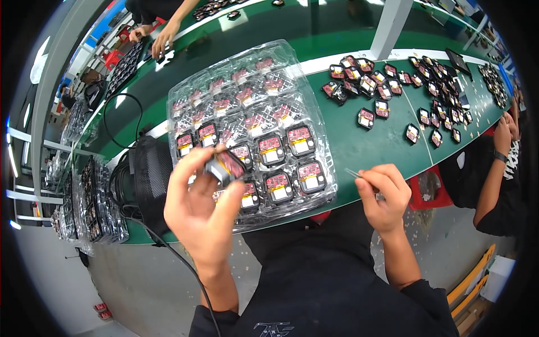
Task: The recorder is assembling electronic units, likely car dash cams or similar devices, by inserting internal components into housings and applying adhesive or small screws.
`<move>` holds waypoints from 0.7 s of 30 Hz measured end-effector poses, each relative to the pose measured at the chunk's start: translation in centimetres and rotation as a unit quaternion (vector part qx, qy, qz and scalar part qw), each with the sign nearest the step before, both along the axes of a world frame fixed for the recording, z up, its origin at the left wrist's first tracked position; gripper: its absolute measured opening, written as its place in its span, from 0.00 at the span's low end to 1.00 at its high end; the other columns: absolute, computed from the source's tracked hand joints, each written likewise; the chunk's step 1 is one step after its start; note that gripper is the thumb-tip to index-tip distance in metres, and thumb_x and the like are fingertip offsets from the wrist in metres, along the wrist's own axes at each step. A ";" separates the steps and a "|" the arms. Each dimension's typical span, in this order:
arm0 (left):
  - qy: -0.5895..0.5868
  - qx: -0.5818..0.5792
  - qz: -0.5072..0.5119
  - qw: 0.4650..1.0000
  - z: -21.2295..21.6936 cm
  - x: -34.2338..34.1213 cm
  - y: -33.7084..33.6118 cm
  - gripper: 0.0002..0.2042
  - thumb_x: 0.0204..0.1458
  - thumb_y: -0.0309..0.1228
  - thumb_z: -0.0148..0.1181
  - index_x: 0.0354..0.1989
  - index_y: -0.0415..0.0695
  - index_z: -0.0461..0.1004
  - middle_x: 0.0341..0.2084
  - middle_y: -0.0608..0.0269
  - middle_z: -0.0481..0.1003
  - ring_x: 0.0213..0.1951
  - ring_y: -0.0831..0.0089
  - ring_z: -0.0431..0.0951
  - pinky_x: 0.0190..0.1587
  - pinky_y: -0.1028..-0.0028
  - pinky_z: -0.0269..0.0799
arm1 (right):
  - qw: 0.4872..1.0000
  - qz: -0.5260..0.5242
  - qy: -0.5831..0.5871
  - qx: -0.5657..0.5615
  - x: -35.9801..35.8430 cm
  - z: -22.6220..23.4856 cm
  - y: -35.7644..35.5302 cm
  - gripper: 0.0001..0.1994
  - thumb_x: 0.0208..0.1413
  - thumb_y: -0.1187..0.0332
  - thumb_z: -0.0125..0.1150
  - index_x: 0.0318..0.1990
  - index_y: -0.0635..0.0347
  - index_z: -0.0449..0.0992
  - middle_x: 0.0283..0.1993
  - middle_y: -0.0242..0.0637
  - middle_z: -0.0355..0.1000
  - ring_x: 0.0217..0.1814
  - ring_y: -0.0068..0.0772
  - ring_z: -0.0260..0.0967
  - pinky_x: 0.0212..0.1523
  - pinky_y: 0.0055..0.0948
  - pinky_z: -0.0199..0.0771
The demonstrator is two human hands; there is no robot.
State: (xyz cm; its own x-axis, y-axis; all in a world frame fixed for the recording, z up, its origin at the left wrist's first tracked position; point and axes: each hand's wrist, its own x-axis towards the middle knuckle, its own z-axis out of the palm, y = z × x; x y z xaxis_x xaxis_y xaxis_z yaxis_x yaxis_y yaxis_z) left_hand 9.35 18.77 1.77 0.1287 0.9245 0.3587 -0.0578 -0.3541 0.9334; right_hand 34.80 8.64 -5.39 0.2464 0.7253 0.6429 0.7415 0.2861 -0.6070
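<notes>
My left hand grips a small black-framed electronic module between thumb and fingers, tilted above the clear plastic blister tray. A red circuit board and a pale patch show on the module. In the tray, similar modules such as one black square unit sit in the front pockets. Farther back, more red boards show through clear plastic. To the right of the tray, my right hand is closed on thin metal tweezers, whose tips point up and left, apart from any module.
Loose modules lie scattered on the green table, with a larger heap farther right. A black mesh bag and cable stand left of the tray. Stacked trays sit farther left. Co-workers' hands appear across and at right.
</notes>
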 end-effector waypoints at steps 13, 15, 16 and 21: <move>0.459 0.135 0.091 0.873 -0.6 1.3 5.0 0.11 0.55 0.25 0.69 0.45 0.37 0.81 0.42 0.55 0.76 0.41 0.59 0.79 0.46 0.65 0.74 | 0.996 -0.073 -0.029 -0.046 0.9 -5.0 1.0 0.06 0.50 0.78 0.73 0.35 0.63 0.81 0.33 0.38 0.76 0.26 0.36 0.74 0.26 0.33 0.73; 0.499 0.131 0.079 0.853 -0.5 1.4 5.1 0.11 0.59 0.28 0.64 0.49 0.39 0.82 0.46 0.54 0.76 0.44 0.52 0.80 0.46 0.60 0.75 | 0.996 -0.073 -0.019 -0.055 1.0 -4.9 1.1 0.06 0.50 0.78 0.73 0.35 0.64 0.81 0.33 0.38 0.76 0.26 0.36 0.74 0.26 0.32 0.73; 0.510 0.144 0.068 0.846 -0.5 1.4 5.2 0.11 0.60 0.26 0.61 0.49 0.39 0.82 0.47 0.54 0.77 0.44 0.52 0.79 0.47 0.60 0.75 | 0.996 -0.070 -0.009 -0.063 1.0 -4.8 1.1 0.06 0.51 0.78 0.73 0.35 0.64 0.81 0.33 0.38 0.76 0.26 0.36 0.74 0.26 0.32 0.74; 0.505 0.171 0.059 0.844 -0.4 1.1 6.1 0.10 0.60 0.23 0.60 0.47 0.37 0.82 0.42 0.54 0.78 0.39 0.56 0.78 0.44 0.64 0.73 | 0.993 -0.058 0.027 -0.101 1.4 -3.5 1.6 0.05 0.53 0.77 0.71 0.37 0.64 0.81 0.34 0.39 0.75 0.27 0.38 0.74 0.27 0.33 0.75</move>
